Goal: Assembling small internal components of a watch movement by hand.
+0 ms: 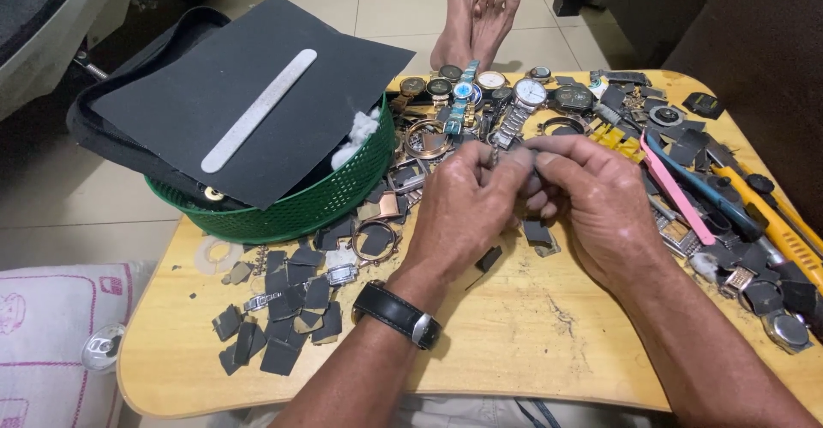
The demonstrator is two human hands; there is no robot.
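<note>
Forearms reach in from the bottom edge over a low wooden desk point(514, 334), the left one wearing a black-strapped wristwatch point(397, 314). Behind and to the left, a round green plastic basket point(291, 209) sits on the desk, covered by a sheet of dark abrasive paper point(214, 102) with a long pale nail file point(260, 109) lying on top and a tuft of white cotton point(356, 132) at the rim. Along the far edge lie many loose watches point(480, 89), cases and bands; small dark offcuts point(283, 308) scatter near the left corner, and pink and blue hand tools point(686, 188) lie at the right. Bare feet point(476, 17) rest on the tiled floor beyond.

At the centre, the left hand point(467, 209) and right hand point(591, 197) meet, fingertips pinched together on a small metal watch part point(495, 152), held just above the desk. This looks like fine fitting work on that part; the next move likely calls for a steady, precise pinch.
</note>
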